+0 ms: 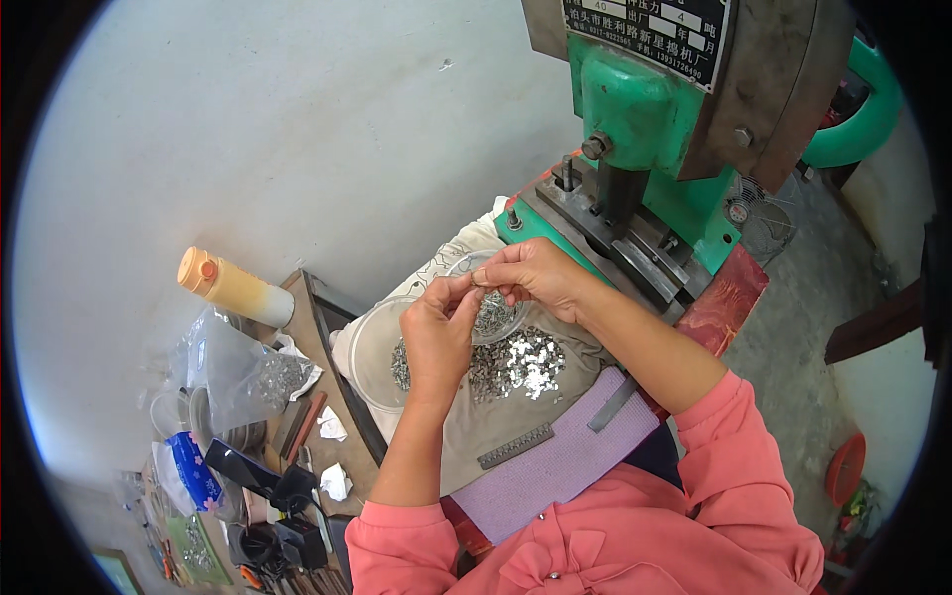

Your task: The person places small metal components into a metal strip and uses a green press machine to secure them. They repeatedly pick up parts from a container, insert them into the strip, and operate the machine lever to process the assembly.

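Observation:
My left hand [434,327] and my right hand [538,278] meet fingertip to fingertip above the cloth-covered worktop [426,446]. Both are closed in a pinch. Whatever they hold is too small and too hidden to name. Just below them is a clear plastic bowl [518,319] with small metal pieces inside. Loose shiny metal pieces [531,364] lie heaped on the cloth beside it. A round clear tray or lid [358,342] is partly behind my left hand. Closer to me, a dark metal strip with a row of notches [516,446] rests by a purple mat [560,461].
A green press [635,109] stands at the right with its metal die [635,253] below. On the mat lies a flat grey bar [612,405]. The left side table holds an orange-topped bottle [238,288], a plastic bag [233,367] and tools. A fan [759,218] stands behind the press.

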The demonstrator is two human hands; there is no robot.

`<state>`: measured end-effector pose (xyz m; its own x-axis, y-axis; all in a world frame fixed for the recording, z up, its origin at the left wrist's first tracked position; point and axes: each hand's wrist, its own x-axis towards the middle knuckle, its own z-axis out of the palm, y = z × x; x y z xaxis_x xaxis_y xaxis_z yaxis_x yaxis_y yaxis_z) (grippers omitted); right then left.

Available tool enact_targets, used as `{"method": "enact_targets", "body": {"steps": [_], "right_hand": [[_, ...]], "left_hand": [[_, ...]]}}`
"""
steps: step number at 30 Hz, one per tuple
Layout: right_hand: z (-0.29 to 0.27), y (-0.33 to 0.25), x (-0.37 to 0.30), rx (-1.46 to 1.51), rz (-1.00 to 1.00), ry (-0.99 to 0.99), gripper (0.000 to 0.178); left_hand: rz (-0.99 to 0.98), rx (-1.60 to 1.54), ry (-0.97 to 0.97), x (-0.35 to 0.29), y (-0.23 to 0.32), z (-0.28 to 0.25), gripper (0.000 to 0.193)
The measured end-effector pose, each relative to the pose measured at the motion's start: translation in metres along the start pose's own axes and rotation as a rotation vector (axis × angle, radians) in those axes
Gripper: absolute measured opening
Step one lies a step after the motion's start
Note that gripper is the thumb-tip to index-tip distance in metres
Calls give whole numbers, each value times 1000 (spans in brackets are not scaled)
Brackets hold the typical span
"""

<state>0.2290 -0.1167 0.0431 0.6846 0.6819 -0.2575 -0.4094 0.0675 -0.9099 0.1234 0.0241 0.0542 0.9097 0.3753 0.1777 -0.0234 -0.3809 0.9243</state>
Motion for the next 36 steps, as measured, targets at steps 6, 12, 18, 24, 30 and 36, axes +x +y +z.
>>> {"method": "enact_targets", "body": {"steps": [6, 12, 18, 24, 30, 36], "right_hand": [[9, 3, -4, -91, -47, 71, 16], [19, 8, -7, -148, -135, 154, 20], [18, 14, -8, -152, -103, 138, 22], [22, 18, -14, -275, -237, 165, 26], [32, 17, -18, -274, -385, 127, 25], [32, 10, -17, 8, -175, 70, 22]], "left_hand": [[-35, -23, -4, 5, -5, -3, 11], [62, 57, 67, 10, -14, -2, 11], [42, 105, 68, 8, -13, -7, 8], [-67, -195, 40, 8, -19, -14, 7], [-195, -476, 21, 3, 5, -18, 9], [-189, -559, -32, -5, 9, -20, 11]]}}
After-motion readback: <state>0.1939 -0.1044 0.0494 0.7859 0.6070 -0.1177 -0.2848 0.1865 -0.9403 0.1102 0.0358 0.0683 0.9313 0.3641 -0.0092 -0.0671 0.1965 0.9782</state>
